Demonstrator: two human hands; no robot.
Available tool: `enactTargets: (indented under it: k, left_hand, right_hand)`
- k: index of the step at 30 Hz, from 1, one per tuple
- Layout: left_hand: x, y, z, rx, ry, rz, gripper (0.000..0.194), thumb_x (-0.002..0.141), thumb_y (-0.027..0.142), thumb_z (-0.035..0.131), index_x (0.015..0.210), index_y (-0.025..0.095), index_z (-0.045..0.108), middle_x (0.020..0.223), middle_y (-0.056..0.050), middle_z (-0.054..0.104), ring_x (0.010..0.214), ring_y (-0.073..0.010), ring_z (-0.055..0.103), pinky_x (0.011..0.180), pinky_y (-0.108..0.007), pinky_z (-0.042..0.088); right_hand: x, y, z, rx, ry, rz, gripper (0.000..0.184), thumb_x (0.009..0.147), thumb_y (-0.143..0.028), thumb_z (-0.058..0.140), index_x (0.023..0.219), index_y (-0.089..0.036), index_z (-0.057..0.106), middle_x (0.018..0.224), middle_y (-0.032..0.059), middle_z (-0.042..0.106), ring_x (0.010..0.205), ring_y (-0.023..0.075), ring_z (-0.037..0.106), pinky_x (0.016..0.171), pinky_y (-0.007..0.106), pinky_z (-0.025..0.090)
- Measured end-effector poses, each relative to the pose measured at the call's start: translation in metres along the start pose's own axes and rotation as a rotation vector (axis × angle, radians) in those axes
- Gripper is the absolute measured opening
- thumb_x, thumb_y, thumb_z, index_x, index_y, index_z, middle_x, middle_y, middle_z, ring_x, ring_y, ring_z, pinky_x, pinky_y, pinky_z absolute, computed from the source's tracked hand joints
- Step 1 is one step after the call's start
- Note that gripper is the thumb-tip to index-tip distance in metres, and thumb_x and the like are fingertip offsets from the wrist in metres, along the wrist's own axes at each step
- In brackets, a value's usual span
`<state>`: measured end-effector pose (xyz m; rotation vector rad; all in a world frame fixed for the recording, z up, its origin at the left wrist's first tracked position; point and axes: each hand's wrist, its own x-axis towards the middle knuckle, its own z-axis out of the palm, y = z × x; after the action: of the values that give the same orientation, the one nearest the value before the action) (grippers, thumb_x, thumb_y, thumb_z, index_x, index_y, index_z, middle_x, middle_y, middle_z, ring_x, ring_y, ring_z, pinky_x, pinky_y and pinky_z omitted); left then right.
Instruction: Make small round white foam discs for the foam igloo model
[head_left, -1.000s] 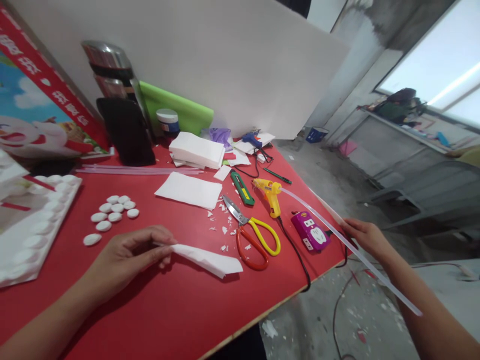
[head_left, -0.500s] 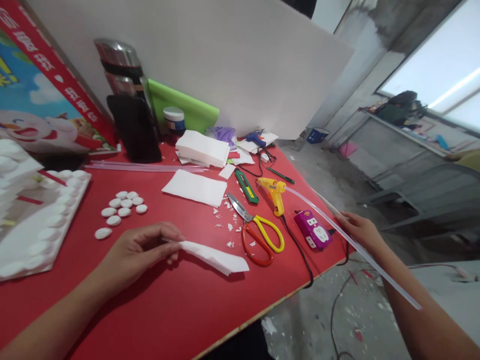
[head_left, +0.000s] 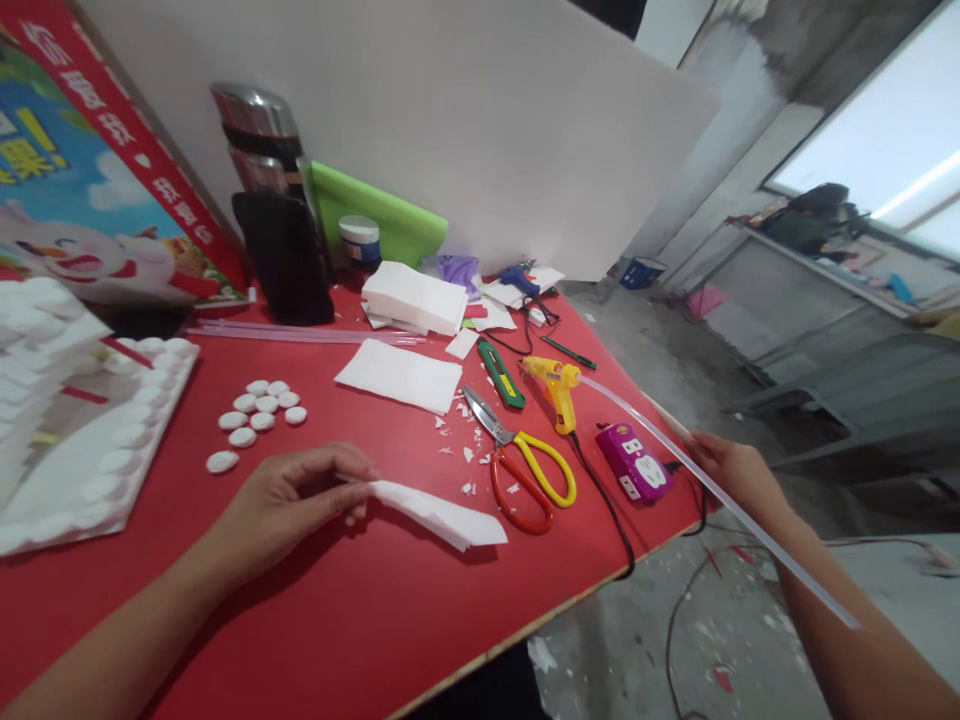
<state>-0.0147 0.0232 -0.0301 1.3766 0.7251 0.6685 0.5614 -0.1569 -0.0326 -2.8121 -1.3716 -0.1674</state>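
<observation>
Your red tabletop stands over grey floor, bearing ten white discs; your left hand pinches one folded paper beside the scissors; your right hand half-curls, on what I can't tell.

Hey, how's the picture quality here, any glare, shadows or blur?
Head view, upper right: the bright pane is washed out almost to white; head view, lower left: a soft shadow falls below the left hand on the red table; head view, background: the far table looks softer than the scissors.
</observation>
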Motion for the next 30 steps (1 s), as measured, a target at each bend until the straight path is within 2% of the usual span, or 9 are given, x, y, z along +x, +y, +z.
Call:
enactTargets:
  k: [3,5,7,10,13,17,20,24,30]
  left_hand:
    - [0.001,0.001,0.001,0.001,0.006,-0.004,0.022,0.087,0.038,0.082,0.082,0.018,0.076,0.077,-0.004,0.068,0.061,-0.0149,0.067,0.059,-0.026,0.058]
    - [0.001,0.001,0.002,-0.002,0.012,-0.014,0.021,0.087,0.038,0.082,0.083,0.018,0.076,0.077,-0.004,0.068,0.061,-0.0148,0.067,0.059,-0.026,0.058]
    - [0.002,0.001,0.002,0.005,0.006,-0.016,0.020,0.088,0.038,0.081,0.083,0.019,0.076,0.077,-0.004,0.068,0.062,-0.0148,0.067,0.060,-0.026,0.058]
    - [0.002,0.001,0.001,0.026,-0.008,-0.009,0.021,0.088,0.038,0.081,0.083,0.018,0.076,0.077,-0.004,0.068,0.062,-0.0151,0.067,0.061,-0.027,0.058]
    - [0.001,0.000,0.000,0.017,0.004,-0.023,0.022,0.087,0.038,0.082,0.083,0.018,0.076,0.078,-0.004,0.068,0.062,-0.0152,0.067,0.060,-0.027,0.057]
    - [0.001,-0.002,-0.001,-0.001,-0.001,-0.035,0.020,0.087,0.038,0.082,0.083,0.019,0.076,0.078,-0.004,0.068,0.063,-0.0153,0.066,0.061,-0.027,0.057]
    - [0.001,-0.002,-0.001,0.016,-0.015,-0.018,0.020,0.087,0.038,0.081,0.083,0.019,0.076,0.076,-0.004,0.067,0.062,-0.0157,0.067,0.061,-0.027,0.057]
    - [0.001,0.000,0.000,0.020,-0.015,-0.010,0.022,0.088,0.039,0.080,0.082,0.018,0.076,0.077,-0.005,0.067,0.062,-0.0160,0.066,0.060,-0.028,0.057]
    - [0.001,0.001,0.002,-0.009,-0.006,-0.019,0.021,0.088,0.038,0.080,0.081,0.018,0.075,0.074,-0.004,0.067,0.061,-0.0156,0.066,0.059,-0.027,0.057]
  right_hand:
    - [0.001,0.002,-0.003,0.188,-0.151,0.062,0.034,0.099,-0.035,0.056,0.111,-0.019,0.084,0.101,0.0129,0.084,0.094,0.0299,0.079,0.074,0.030,0.054]
    - [0.001,0.002,-0.006,0.285,-0.191,0.125,0.040,0.101,-0.039,0.054,0.110,-0.015,0.085,0.101,0.0143,0.083,0.097,0.0309,0.078,0.077,0.031,0.054]
    - [0.000,0.001,-0.007,0.363,-0.188,0.197,0.047,0.102,-0.042,0.051,0.114,-0.010,0.083,0.106,0.0180,0.082,0.100,0.0319,0.077,0.082,0.032,0.054]
    - [-0.003,-0.004,-0.009,0.473,-0.165,0.291,0.060,0.106,-0.045,0.039,0.133,-0.004,0.074,0.117,0.0226,0.079,0.101,0.0304,0.076,0.084,0.032,0.054]
    - [-0.006,-0.009,-0.011,0.555,-0.170,0.343,0.071,0.109,-0.051,0.027,0.140,-0.002,0.069,0.114,0.0228,0.079,0.093,0.0295,0.075,0.081,0.033,0.055]
    - [-0.009,-0.012,-0.013,0.602,-0.194,0.350,0.073,0.109,-0.053,0.025,0.124,-0.007,0.079,0.103,0.0183,0.081,0.103,0.0324,0.074,0.087,0.034,0.053]
    - [-0.008,-0.013,-0.010,0.613,-0.182,0.373,0.070,0.109,-0.051,0.028,0.119,-0.007,0.081,0.110,0.0190,0.081,0.117,0.0345,0.071,0.095,0.034,0.051]
    - [-0.006,-0.009,-0.002,0.628,-0.146,0.401,0.067,0.109,-0.049,0.030,0.126,-0.006,0.078,0.129,0.0223,0.075,0.132,0.0336,0.065,0.106,0.034,0.047]
    - [-0.005,-0.008,-0.003,0.671,-0.132,0.445,0.068,0.110,-0.049,0.029,0.138,-0.002,0.070,0.134,0.0274,0.071,0.125,0.0327,0.070,0.105,0.035,0.051]
